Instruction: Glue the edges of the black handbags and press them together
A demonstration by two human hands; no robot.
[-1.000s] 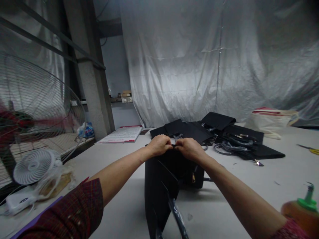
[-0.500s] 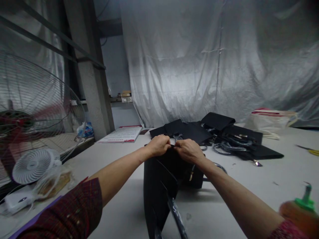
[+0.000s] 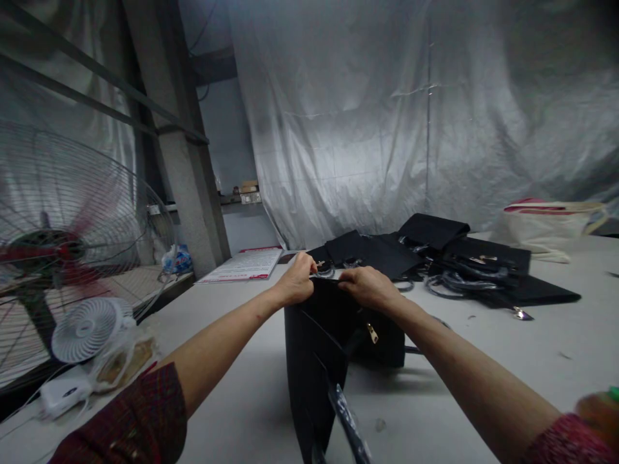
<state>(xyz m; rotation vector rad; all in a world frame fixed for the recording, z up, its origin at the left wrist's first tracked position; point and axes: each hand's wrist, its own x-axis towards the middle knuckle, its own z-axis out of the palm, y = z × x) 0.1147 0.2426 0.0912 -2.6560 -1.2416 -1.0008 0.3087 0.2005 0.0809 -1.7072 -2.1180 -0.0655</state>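
Observation:
A black handbag [image 3: 312, 361] stands on the white table between my arms, its top edge pinched by both hands. My left hand [image 3: 296, 280] grips the far left corner of that edge, fingers closed. A little to the right, my right hand [image 3: 370, 288] also holds the edge between thumb and fingers. A gold zipper pull [image 3: 372, 333] hangs below my right hand. The bag's near handle [image 3: 349, 419], wrapped in clear plastic, sticks out toward me. The bag's inside and my fingertips are partly hidden.
Several black bags [image 3: 435, 251] lie piled behind, beside a cream cloth bag [image 3: 546, 229]. A printed board [image 3: 242, 264] lies back left. On the left stand a large fan [image 3: 62, 248] and a small white fan [image 3: 89, 328]. An orange bottle [image 3: 599, 412] is at the right edge.
My hands have drawn farther apart along the bag's top edge, the left one moving left. The view has turned slightly left, so the background sits farther right.

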